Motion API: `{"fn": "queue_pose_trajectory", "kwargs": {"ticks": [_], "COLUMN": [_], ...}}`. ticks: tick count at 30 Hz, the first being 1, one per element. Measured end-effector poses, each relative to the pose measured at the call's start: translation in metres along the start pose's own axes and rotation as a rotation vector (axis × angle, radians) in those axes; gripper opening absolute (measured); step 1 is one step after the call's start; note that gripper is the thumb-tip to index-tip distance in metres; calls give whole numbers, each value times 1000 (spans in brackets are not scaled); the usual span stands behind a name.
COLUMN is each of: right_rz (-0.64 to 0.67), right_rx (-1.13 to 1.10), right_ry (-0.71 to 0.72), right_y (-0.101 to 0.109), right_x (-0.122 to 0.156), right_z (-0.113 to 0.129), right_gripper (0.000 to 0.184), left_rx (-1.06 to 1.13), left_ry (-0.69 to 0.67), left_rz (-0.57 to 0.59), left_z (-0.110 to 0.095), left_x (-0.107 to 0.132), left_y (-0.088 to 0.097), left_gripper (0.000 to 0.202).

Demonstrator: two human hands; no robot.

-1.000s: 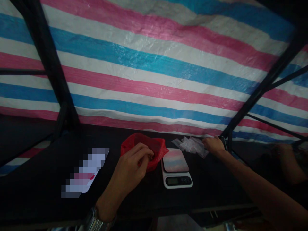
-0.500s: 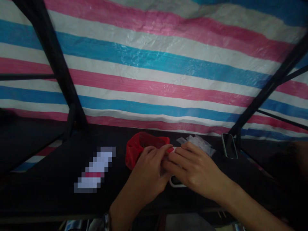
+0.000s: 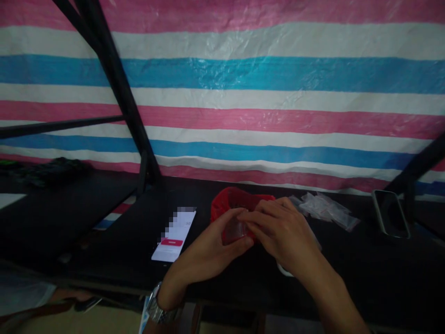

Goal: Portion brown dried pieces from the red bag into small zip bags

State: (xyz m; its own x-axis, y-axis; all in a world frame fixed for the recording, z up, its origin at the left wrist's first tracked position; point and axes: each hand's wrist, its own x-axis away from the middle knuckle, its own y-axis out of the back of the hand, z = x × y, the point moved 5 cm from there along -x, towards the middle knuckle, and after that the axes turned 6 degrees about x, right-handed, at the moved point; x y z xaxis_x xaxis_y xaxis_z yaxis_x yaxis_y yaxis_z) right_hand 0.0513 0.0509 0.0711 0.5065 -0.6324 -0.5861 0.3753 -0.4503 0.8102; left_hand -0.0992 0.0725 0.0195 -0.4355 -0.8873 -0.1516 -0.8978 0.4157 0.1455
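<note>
In front of the red plastic bag (image 3: 224, 200), my two hands meet over the black table. A small see-through plastic bag (image 3: 237, 231) shows between the thumb and fingers of my left hand (image 3: 215, 250), which curl around it. My right hand (image 3: 283, 232) is closed, its fingertips pinched at the upper edge of the clear bag; anything inside those fingertips is hidden. Below the right hand a white-edged object (image 3: 285, 270) sticks out, mostly covered. The red bag stands with its mouth open, and its contents are too dark to make out.
Several clear plastic bags (image 3: 327, 211) lie in a pile right of my hands. Farther right is a dark-screened phone (image 3: 391, 214); a lit phone (image 3: 170, 250) lies to the left. Black frame bars (image 3: 121, 88) rise before a striped sheet (image 3: 260, 102).
My view has turned to the right-hand scene's left, so things sit farther right. My hands have parted slightly, exposing the clear bag; the small red piece at my fingertips no longer shows.
</note>
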Motion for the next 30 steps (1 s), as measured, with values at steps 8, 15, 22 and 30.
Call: {"fn": "queue_pose_trajectory", "kwargs": {"ticks": [8, 15, 22, 30], "right_rz": [47, -74, 63, 274], "right_rx": [-171, -168, -468, -601], "right_ry": [-118, -133, -384, -371], "right_y": [-8, 3, -15, -21], "right_x": [-9, -10, -4, 2], "right_z": [-4, -11, -15, -3], "right_gripper": [18, 14, 19, 14], "left_rx": [166, 163, 305, 372], "left_ry": [7, 60, 3, -71], "left_rz": [-20, 138, 84, -10], "left_z": [3, -1, 19, 20], "left_x": [-8, -3, -11, -19], "left_y": [9, 0, 4, 8], "left_gripper": [34, 31, 42, 42]}}
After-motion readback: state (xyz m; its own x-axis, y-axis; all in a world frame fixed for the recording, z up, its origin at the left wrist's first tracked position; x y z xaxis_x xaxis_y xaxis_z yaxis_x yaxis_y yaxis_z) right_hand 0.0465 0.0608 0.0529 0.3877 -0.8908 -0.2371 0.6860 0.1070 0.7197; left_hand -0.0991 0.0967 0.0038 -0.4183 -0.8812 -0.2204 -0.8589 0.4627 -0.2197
